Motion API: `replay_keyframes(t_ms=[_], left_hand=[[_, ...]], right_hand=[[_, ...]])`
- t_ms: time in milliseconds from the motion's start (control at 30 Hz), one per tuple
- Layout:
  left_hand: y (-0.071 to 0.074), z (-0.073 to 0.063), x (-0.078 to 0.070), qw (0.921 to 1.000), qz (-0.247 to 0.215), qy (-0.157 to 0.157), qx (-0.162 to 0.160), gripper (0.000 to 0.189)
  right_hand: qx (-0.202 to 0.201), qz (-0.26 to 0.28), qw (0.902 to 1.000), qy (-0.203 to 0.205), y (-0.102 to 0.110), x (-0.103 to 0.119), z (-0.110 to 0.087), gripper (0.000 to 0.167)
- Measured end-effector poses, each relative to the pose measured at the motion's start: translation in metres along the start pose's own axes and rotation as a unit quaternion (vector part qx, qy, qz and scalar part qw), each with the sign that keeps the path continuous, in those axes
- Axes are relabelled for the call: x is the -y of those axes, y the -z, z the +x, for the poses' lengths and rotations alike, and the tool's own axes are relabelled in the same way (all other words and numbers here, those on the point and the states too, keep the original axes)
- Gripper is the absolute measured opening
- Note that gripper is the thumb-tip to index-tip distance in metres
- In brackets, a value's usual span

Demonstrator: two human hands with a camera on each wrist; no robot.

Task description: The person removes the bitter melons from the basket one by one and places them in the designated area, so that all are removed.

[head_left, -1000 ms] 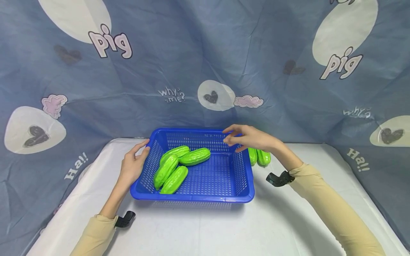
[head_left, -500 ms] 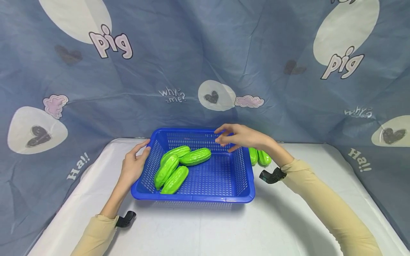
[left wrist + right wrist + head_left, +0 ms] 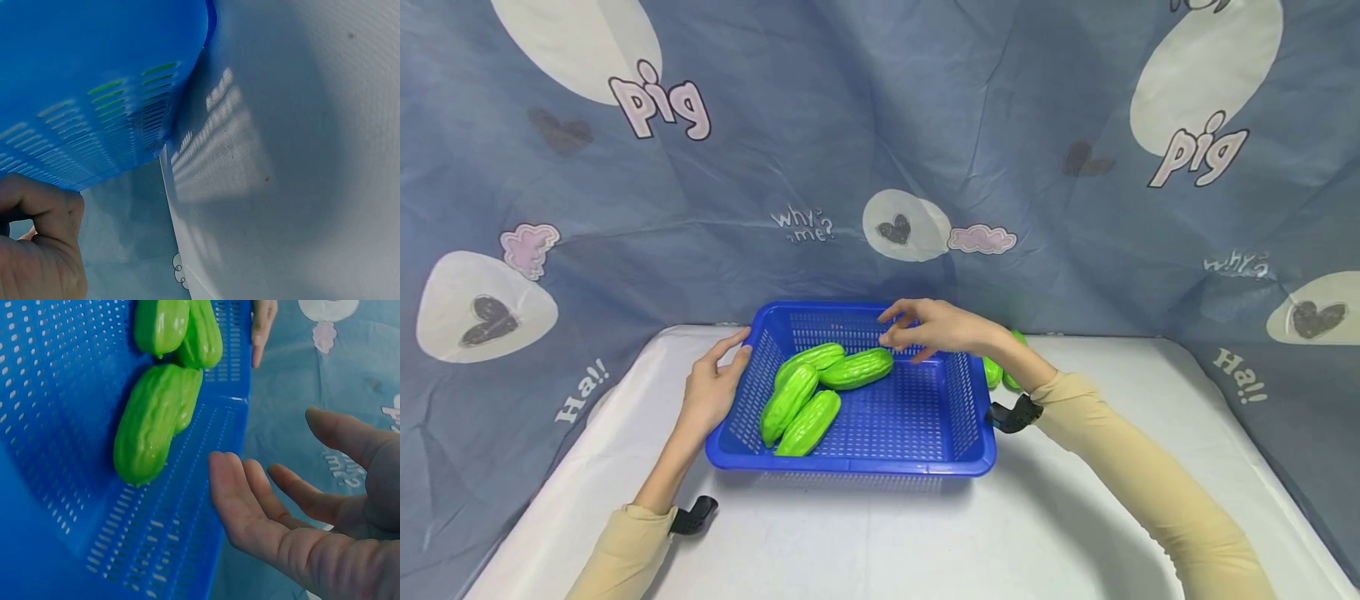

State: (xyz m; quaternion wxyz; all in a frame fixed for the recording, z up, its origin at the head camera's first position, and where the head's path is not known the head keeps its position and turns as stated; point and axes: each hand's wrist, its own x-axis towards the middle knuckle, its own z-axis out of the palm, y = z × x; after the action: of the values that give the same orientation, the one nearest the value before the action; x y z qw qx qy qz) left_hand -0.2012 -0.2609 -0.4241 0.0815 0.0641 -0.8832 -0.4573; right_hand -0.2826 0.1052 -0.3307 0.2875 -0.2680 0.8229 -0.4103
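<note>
A blue perforated basket [image 3: 850, 467] stands on the white table, with several bright green, ribbed gourds [image 3: 790, 404] in its left half. My left hand [image 3: 711, 387] touches the basket's left rim, its fingers reaching along the outside of the wall. Bent finger joints of that hand [image 3: 40, 219] show beside the basket wall in the left wrist view. Over the basket's back side hovers my right hand [image 3: 936, 327], holding nothing, its fingers loosely spread. A gourd [image 3: 147, 425] lies below and apart from its fingertips in the right wrist view.
Two more green gourds [image 3: 992, 372] lie on the table just right of the basket, partly hidden by the right forearm. A printed blue cloth [image 3: 880, 150] hangs behind the table. White cloth covers the table [image 3: 820, 542].
My right hand has moved left above the basket, from its back right corner toward the back middle. My left hand, the basket and the gourds have stayed in place.
</note>
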Motion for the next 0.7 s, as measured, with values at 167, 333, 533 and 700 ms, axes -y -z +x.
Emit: replay_keyframes(t_ms=[167, 333, 533, 700], left_hand=[[-0.001, 0.001, 0.001, 1.0, -0.003, -0.002, 0.0, 0.056], [-0.001, 0.002, 0.0, 1.0, 0.0, -0.006, -0.005, 0.056], [-0.001, 0.002, 0.001, 1.0, -0.001, 0.0, 0.0, 0.056], [-0.001, 0.001, 0.002, 1.0, -0.001, 0.002, 0.001, 0.055]], right_hand=[[0.011, -0.003, 0.9999, 0.007, -0.006, 0.001, 0.008, 0.05], [0.013, -0.007, 0.9999, 0.007, -0.011, 0.001, 0.017, 0.051], [0.015, -0.015, 0.9998, -0.001, -0.015, 0.0, 0.028, 0.055], [0.02, -0.023, 0.9994, -0.013, -0.018, -0.002, 0.037, 0.055]])
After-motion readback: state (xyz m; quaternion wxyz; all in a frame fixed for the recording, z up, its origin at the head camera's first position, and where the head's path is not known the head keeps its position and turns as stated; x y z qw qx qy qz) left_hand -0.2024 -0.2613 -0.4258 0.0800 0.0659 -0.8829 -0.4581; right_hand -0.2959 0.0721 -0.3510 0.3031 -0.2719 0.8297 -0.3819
